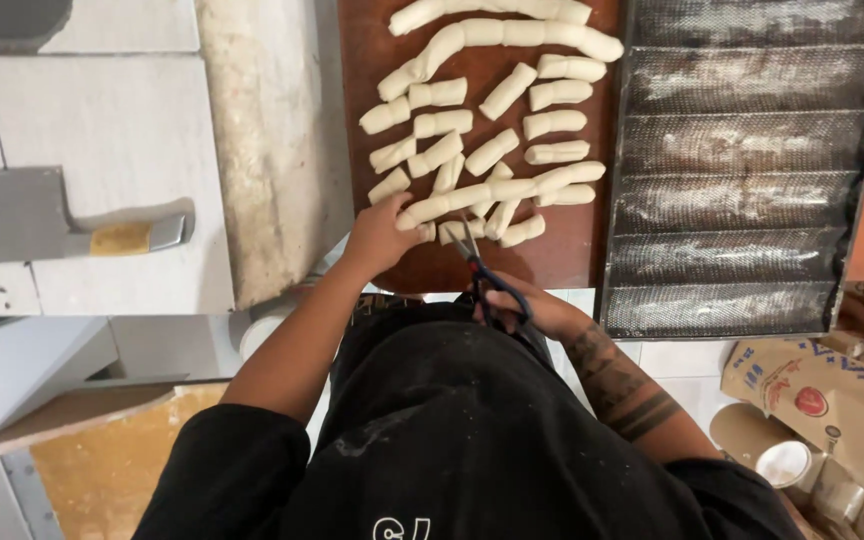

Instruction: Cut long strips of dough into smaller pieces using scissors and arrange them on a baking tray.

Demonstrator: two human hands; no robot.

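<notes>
A long rope of pale dough (492, 192) lies across the near part of a brown wooden board (572, 250). My left hand (377, 235) grips its left end. In my right hand (537, 308) are dark-handled scissors (482, 275), blades pointing up at the rope near its left end. Several short cut dough pieces (552, 123) lie in rows on the board beyond it. Two longer uncut ropes (507, 35) rest at the far edge.
A dark ridged baking tray (742, 170) dusted with flour sits right of the board. A cleaver (42, 220) with a yellow handle lies on the white tiled counter at left. Cardboard boxes and tape rolls (812, 400) are at lower right.
</notes>
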